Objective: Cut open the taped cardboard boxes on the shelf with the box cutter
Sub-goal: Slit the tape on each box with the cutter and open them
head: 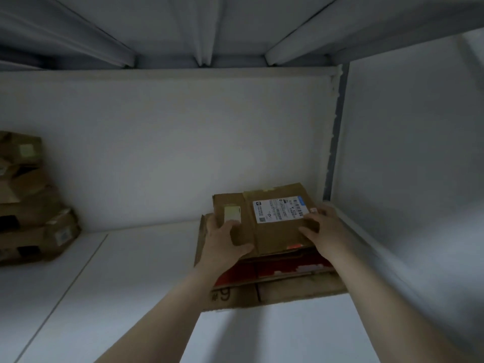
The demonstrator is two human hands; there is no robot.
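Dark "#9" marking (224, 294) on the near flap of the large cardboard box (288, 289), at 6 o'clock from the small cardboard box (275, 231). White shipping label (279, 209) with barcodes and a blue edge strip stuck on that small box's top, toward 1 o'clock; print too small to read. Pale label (62, 235) on the stacked boxes (31, 231) far off at 9 o'clock, illegible.

1. You stand at a storage rack, seemingly in a stockroom: a white shelf board (117, 297) lies before you, with the ribbed underside of the next shelf (235, 30) overhead.
2. Stacked cardboard boxes (28, 226) and a shipping label (280, 209) on a parcel (275, 237) show it.
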